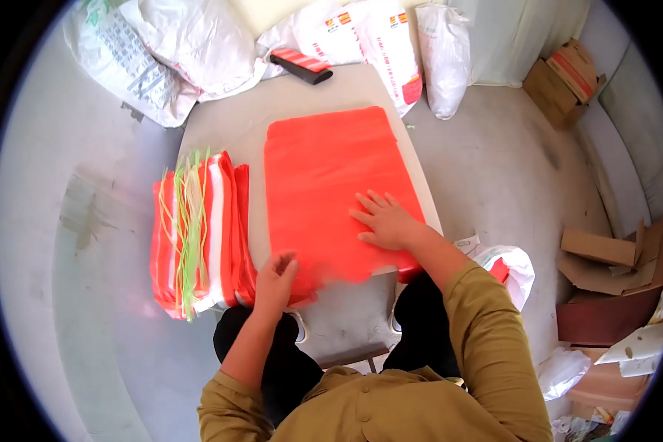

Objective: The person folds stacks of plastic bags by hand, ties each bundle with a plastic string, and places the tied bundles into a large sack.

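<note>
A flat stack of red fabric sheets (331, 169) lies on the table, its near edge blurred and uneven. My right hand (384, 222) rests palm down on the right part of the red fabric, fingers spread. By the near left corner of the fabric is my left hand (275, 281), its fingers curled together; whatever may be between the fingertips is not visible. Left of the stack, a folded bundle of red and white fabric (216, 228) hangs over the table's left edge. Thin yellow-green strips (191, 232) lie across that bundle.
The pale table (232, 118) narrows away from me. On its far end lies a dark tube-like item with red stripes (300, 66). Stuffed white sacks (191, 44) line the back. An open white bag (516, 269) stands at right, with cardboard boxes (604, 254) beyond.
</note>
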Demonstrator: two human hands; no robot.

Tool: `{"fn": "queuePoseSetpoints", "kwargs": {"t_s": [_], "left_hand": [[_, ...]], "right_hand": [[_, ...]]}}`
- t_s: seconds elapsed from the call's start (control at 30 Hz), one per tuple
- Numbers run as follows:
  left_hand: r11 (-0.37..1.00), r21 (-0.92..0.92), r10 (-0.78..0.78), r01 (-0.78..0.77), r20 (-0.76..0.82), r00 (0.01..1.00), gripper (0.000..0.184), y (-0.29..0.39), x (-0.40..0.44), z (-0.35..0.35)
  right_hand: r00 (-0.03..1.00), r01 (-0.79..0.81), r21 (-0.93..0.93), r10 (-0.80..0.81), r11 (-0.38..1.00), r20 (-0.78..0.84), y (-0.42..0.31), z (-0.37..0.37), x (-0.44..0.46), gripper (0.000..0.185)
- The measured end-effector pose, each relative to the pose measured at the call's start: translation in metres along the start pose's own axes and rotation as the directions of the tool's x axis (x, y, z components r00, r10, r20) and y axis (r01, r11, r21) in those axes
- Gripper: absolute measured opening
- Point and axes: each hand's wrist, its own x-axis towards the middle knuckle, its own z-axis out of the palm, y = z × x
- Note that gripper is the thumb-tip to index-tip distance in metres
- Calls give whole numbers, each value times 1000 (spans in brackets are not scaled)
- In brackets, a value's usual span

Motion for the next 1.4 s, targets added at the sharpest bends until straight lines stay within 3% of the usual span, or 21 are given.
{"fn": "queuePoseSetpoints", "kwargs": {"t_s": [0.1,0.2,0.23,0.3,0.4,0.5,0.6,0.7,0.8,0.9,1.0,1.1,1.27,1.4], "left_hand": [[999,-2,36,-36,11,999,30,3,32,-9],[988,139,67,-68,12,998,31,15,48,-7],[959,241,147,-148,24,989,33,14,52,-8],[852,427,296,-304,86,951,38,9,58,-8],[584,675,427,-451,216,878,45,7,59,-8],[474,771,358,-425,272,893,46,12,60,-1],[452,790,334,-415,282,899,46,16,60,1],[460,784,332,-416,283,900,46,17,64,3],[419,806,386,-418,258,885,46,11,66,5],[376,868,365,-325,184,913,43,11,65,2],[389,887,351,-249,107,930,40,9,65,-7],[523,820,336,-232,52,941,41,8,64,-20],[831,555,69,-48,-17,997,47,11,54,-34],[872,490,2,-8,12,1000,50,-3,50,-35]], "right_hand": [[991,-53,15,55,998,-119,10,16,25,65],[980,-79,18,81,997,-181,22,17,39,64],[977,-72,26,75,997,-198,24,18,43,64],[970,-67,46,76,997,-231,32,18,48,63],[961,-25,-1,24,1000,-275,37,17,58,63],[967,-98,37,104,995,-234,28,5,61,62],[936,-58,34,66,998,-347,9,0,53,56],[981,78,153,-49,985,-186,-9,-2,40,49],[972,215,99,-204,972,-115,-26,-13,13,42],[974,181,181,-150,967,-168,-35,-8,-10,43],[954,242,265,-179,933,-242,-32,7,-24,43],[932,286,244,-209,927,-296,-31,14,-27,44],[944,274,157,-235,949,-230,-37,-1,-30,41],[897,350,84,-307,933,-319,-35,3,-26,37]]}}
